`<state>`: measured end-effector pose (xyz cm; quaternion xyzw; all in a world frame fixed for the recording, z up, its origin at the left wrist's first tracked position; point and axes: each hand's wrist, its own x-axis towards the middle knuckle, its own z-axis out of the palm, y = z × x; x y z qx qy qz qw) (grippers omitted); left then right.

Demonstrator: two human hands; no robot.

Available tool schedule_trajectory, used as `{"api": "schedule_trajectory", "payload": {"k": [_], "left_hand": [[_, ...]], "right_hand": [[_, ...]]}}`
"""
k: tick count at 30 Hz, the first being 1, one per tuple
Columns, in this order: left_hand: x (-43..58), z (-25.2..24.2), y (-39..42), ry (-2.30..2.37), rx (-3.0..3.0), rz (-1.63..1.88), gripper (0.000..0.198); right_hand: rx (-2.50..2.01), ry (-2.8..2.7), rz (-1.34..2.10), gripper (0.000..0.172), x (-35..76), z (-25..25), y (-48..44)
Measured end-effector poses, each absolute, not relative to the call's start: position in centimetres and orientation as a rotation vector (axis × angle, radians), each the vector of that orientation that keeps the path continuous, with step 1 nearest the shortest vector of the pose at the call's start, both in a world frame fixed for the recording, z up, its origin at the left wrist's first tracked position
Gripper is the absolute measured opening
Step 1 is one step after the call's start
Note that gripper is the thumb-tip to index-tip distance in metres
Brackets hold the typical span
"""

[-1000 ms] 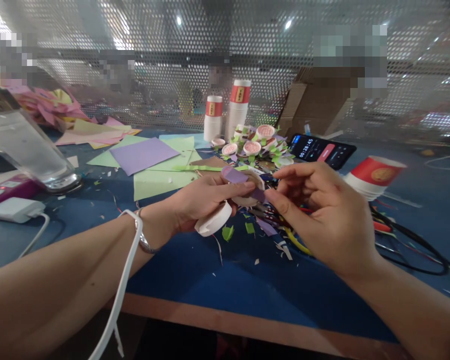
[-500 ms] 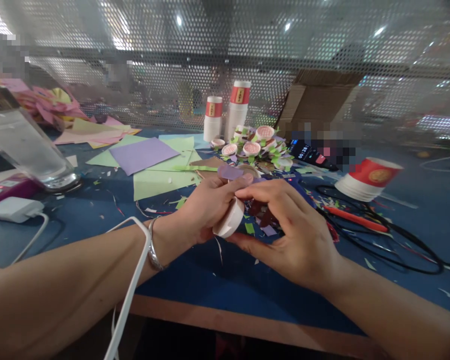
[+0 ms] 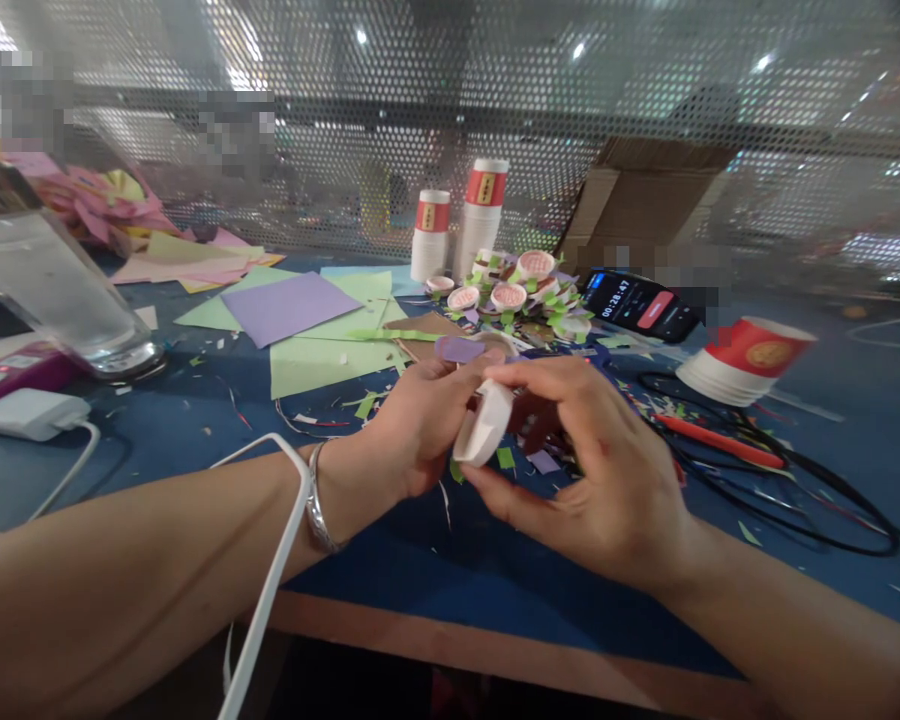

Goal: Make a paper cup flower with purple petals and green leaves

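Note:
Between my two hands is a cut-down paper cup base [image 3: 484, 428], a short white ring-like piece tilted on its side. Its left edge is gripped by the fingers of my left hand [image 3: 412, 420], which partly hide it. My right hand [image 3: 607, 470] pinches the piece from the right, index finger on top and thumb below. A purple paper strip [image 3: 461, 349] shows just above my left fingertips; whether they hold it I cannot tell. Beyond my hands lies a heap of similar cup bases [image 3: 508, 298] with pink faces and green tabs.
Green paper [image 3: 322, 365] and purple paper [image 3: 292, 308] sheets lie left of the heap. Cup stacks [image 3: 430, 240] stand behind. At right are a phone [image 3: 637, 305], a tilted red-and-white cup [image 3: 750, 360], an orange-red pen-like tool [image 3: 720, 442] and black cable. A glass [image 3: 67, 290] stands left.
The cup base has shifted slightly right and turned, showing more of its hollow side. My right thumb now presses its lower edge. The view has shifted a little.

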<state>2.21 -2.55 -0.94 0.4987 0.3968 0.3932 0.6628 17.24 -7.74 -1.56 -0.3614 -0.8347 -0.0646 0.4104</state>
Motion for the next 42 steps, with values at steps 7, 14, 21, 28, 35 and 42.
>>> {"api": "schedule_trajectory", "payload": {"k": [7, 14, 21, 28, 35, 42], "left_hand": [[1.6, -1.1, -2.6, 0.815, 1.219, 0.968, 0.014], [1.6, -1.1, -2.4, 0.832, 1.302, 0.944, 0.013], [1.2, -1.6, -2.0, 0.837, 1.524, 0.953, 0.021], [0.8, -1.3, -2.1, 0.946, 1.73, 0.944, 0.015], [1.0, -0.9, -2.4, 0.719, 1.506, 0.911, 0.013], [1.2, -0.8, -2.9, 0.607, 1.405, 0.921, 0.008]], "right_hand": [[-1.152, -1.956, -0.09, 0.049, 19.7, -0.4, -7.3], [-1.09, -2.051, -0.1, 0.042, 20.4, -0.4, -6.7], [-1.053, -2.083, -0.13, 0.041, 20.2, -0.5, -6.6], [-1.077, -2.092, -0.147, 0.04, 20.1, -0.4, -6.6], [-1.065, -2.107, -0.174, 0.043, 20.4, -0.3, -6.4], [-1.059, -2.115, -0.206, 0.045, 20.5, -0.4, -6.4]]}}
